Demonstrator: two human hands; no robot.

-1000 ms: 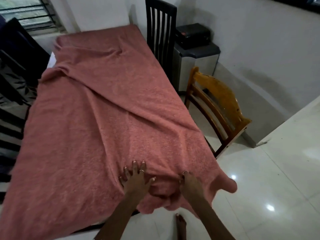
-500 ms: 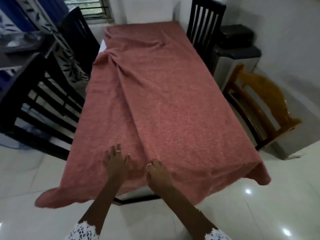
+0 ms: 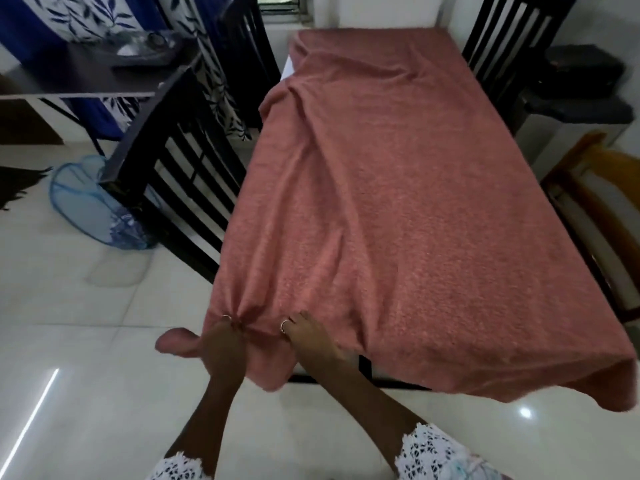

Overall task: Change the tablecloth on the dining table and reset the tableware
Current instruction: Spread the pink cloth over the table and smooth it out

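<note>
at near left corner, my left hand (image 3: 221,344) pinches bunched tablecloth (image 3: 398,209), right hand (image 3: 308,336) grips edge beside it, likely to tug folds flat.

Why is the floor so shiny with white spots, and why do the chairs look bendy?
In the head view, the glossy floor mirrors lights: a bright streak at lower left, a round spot at lower right. The wide-angle lens bows the black chair and wooden chair near the edges. The tablecloth is softly lit, folds lightly shaded; the left hand and right hand look slightly soft.
</note>
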